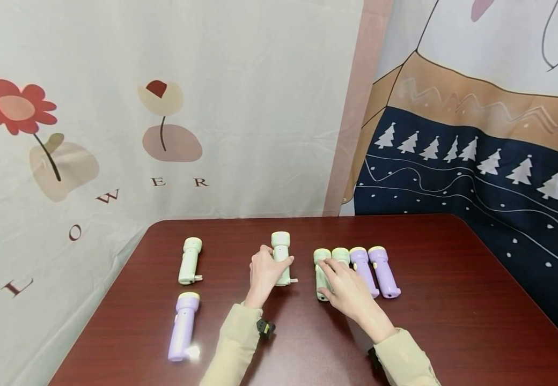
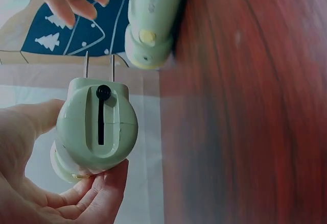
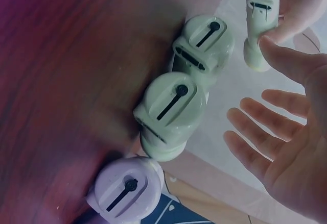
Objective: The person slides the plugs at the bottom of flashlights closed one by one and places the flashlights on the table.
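Note:
My left hand [image 1: 263,271] grips a pale green flashlight [image 1: 281,244] between thumb and fingers, near the middle of the table. In the left wrist view, its end faces the camera, with a black slider [image 2: 103,92] and two metal plug prongs [image 2: 113,68] sticking out. My right hand [image 1: 353,292] is spread over a row made of two green flashlights and two purple ones. In the right wrist view its fingers [image 3: 255,124] are apart from the nearer green flashlight [image 3: 204,40] and the second green flashlight [image 3: 171,106]. Purple flashlights [image 1: 385,276] lie at the row's right end.
On the left of the brown table [image 1: 134,321] lie a green flashlight [image 1: 189,262] with its prongs out and a purple flashlight [image 1: 181,332] nearer me, a bright spot at its end. Printed curtains [image 1: 259,107] hang behind the table's far edge.

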`<state>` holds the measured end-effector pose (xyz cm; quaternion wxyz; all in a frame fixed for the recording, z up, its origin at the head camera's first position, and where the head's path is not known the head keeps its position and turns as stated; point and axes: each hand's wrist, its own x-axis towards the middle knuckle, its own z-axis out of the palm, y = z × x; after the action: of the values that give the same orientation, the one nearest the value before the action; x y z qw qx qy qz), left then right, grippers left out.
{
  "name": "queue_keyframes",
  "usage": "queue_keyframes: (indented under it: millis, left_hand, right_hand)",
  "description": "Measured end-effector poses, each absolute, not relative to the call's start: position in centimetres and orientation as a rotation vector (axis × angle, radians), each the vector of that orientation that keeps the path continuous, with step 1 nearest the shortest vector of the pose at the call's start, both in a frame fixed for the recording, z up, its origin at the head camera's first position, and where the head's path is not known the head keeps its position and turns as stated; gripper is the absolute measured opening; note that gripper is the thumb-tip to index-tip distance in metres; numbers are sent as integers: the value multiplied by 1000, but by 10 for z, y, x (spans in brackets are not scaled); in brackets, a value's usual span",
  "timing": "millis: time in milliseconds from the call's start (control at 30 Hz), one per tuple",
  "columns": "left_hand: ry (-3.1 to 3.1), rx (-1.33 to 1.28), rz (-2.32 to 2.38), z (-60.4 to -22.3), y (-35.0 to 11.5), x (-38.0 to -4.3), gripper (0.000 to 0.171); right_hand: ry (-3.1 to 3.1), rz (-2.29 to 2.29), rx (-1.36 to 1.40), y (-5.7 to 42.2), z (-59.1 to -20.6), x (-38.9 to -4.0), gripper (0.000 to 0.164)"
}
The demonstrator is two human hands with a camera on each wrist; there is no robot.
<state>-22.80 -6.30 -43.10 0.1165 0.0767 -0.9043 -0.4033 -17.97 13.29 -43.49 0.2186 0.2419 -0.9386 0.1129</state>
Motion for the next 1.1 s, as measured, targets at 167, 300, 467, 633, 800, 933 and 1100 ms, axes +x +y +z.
queue_keyframes:
  millis: [167,300,467,633,800,933,1100]
  left_hand:
    - [-2639,196,-1213,-429,-55,-223,49]
    - [-2626,170,-1234,-428,-49,-220,48]
    - [-2602,140,-1258,-425,-42,-216,48]
    - [-2585,116,-1265,-422,-38,-214,48]
    - [-2585,112,-1276,-420,-36,-212,48]
    - [-2588,113,-1288,-419,-35,-211,47]
    - [-2592,104,-1283,-418,-33,-210,46]
  right_hand:
    - [-2585,341,700,129,-437,-178,59]
    - [-2584,353,721,125,-438,-176,60]
    - [-2546,327,750,122,-438,-175,62]
    - [-2519,335,774,121,-438,-175,62]
    - [-2489,289,766,120,-438,-175,60]
    - [-2464,271,753,118,-437,-174,57]
    - [-2459,264,745,116,-436,-173,50]
